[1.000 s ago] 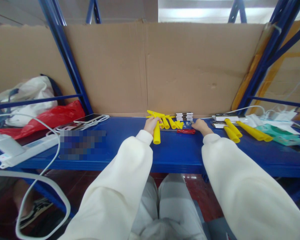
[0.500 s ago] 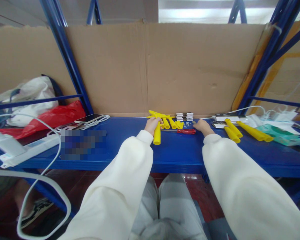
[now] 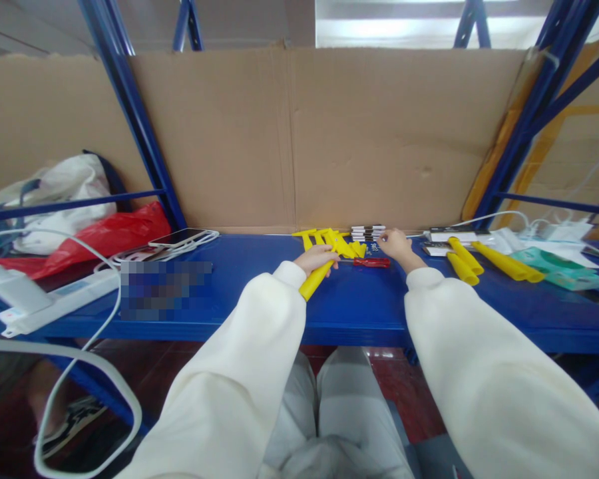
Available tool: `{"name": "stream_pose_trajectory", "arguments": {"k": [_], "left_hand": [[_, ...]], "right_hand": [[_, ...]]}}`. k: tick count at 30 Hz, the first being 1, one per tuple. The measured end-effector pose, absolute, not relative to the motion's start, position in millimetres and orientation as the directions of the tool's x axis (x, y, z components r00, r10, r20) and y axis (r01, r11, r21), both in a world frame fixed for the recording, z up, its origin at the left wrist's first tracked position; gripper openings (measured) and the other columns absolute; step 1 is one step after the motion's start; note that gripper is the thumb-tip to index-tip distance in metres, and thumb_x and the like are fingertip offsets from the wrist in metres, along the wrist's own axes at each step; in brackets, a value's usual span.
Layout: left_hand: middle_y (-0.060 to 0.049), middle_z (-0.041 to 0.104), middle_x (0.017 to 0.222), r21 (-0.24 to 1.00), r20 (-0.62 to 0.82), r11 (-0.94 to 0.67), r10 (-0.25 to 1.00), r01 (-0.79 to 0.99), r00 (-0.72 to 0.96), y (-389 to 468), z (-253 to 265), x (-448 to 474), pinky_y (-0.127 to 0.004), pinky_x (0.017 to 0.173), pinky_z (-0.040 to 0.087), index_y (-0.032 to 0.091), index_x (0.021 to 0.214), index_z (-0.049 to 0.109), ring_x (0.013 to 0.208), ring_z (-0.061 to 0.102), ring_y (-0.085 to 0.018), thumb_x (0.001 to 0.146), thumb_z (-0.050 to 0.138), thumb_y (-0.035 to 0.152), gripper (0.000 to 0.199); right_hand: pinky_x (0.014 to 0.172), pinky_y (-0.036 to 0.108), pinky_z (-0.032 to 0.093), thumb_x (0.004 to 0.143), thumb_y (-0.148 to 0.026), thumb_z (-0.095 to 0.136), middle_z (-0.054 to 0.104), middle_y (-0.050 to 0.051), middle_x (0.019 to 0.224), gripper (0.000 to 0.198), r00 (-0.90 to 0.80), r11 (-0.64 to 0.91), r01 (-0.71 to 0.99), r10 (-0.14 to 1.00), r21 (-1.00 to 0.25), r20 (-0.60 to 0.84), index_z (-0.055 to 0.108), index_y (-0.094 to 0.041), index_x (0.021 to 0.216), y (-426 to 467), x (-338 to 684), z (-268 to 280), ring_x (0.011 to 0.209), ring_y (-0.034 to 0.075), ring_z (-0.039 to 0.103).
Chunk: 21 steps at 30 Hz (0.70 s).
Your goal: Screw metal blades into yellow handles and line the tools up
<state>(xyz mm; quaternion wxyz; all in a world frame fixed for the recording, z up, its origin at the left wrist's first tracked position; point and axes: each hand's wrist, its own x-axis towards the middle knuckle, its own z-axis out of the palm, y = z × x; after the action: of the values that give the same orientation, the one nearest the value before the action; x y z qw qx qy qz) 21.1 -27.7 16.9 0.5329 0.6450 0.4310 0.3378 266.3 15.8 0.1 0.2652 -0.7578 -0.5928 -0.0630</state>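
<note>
My left hand (image 3: 318, 257) is wrapped round a yellow plastic tube-shaped handle (image 3: 311, 287), tilted with its wide end toward me. Beyond it lie several smaller yellow plastic parts (image 3: 350, 249). My right hand (image 3: 397, 246) has its fingertips pinched together above the table, beside a stack of white and black strips (image 3: 366, 233); whatever they may hold is too small to name. Small shiny metal pieces (image 3: 373, 247) are scattered just left of those fingertips. Between my hands lies a screwdriver with a red handle (image 3: 372, 263).
On the right lie more yellow handles (image 3: 508, 261), small black-and-white boxes (image 3: 436, 249) and a green plastic packet (image 3: 559, 267). A phone (image 3: 182, 237), cables, a white power strip (image 3: 62, 299) and a red bag (image 3: 110, 236) occupy the left. Cardboard (image 3: 404, 140) walls the back.
My left hand has turned the yellow handle so it tilts, its near end swinging left. My right hand has lifted slightly from the small metal pieces, its fingers pinched.
</note>
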Motion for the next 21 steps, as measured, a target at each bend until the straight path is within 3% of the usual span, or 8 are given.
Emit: {"name": "stream_pose_trajectory", "arguments": {"k": [4,9,14,21], "left_hand": [[0.003,0.056,0.047,0.98,-0.025,-0.06,0.909,0.191,0.415,-25,13,23,-0.018,0.037,0.035,0.019,0.067,0.053,0.034,0.046,-0.009,0.076,0.069,0.006,0.022],[0.003,0.054,0.045,0.962,-0.027,-0.095,0.9,0.257,0.434,-25,10,24,-0.019,0.036,0.035,0.019,0.065,0.055,0.034,0.046,-0.01,0.073,0.069,0.007,0.019],[0.004,0.05,0.043,0.943,-0.019,-0.151,0.865,0.296,0.502,-29,10,24,-0.02,0.038,0.035,0.021,0.062,0.051,0.034,0.045,-0.011,0.073,0.063,0.007,0.022],[0.007,0.049,0.043,0.958,-0.039,-0.129,0.827,0.257,0.561,-28,7,24,-0.018,0.038,0.033,0.021,0.076,0.053,0.035,0.044,-0.01,0.073,0.062,0.006,0.017]], "right_hand": [[0.081,0.028,0.047,0.092,-0.03,0.052,0.074,0.009,0.094,0.027,0.059,0.175,0.879,0.883,-0.443,0.467,0.074,-0.015,0.088,19,247,4,0.09,0.02,0.064],[0.057,0.025,0.036,0.087,-0.062,0.051,0.051,-0.003,0.052,0.051,-0.176,0.444,0.691,0.869,-0.57,0.463,0.054,-0.02,0.058,7,219,7,0.055,0.013,0.046],[0.051,0.025,0.032,0.081,-0.08,0.045,0.043,-0.004,0.046,0.064,-0.26,0.487,0.57,0.871,-0.662,0.416,0.043,-0.023,0.054,-9,200,8,0.047,0.01,0.038],[0.048,0.025,0.03,0.082,-0.082,0.044,0.043,-0.005,0.044,0.064,-0.224,0.46,0.521,0.886,-0.719,0.405,0.043,-0.023,0.056,-14,196,10,0.044,0.01,0.036]]}}
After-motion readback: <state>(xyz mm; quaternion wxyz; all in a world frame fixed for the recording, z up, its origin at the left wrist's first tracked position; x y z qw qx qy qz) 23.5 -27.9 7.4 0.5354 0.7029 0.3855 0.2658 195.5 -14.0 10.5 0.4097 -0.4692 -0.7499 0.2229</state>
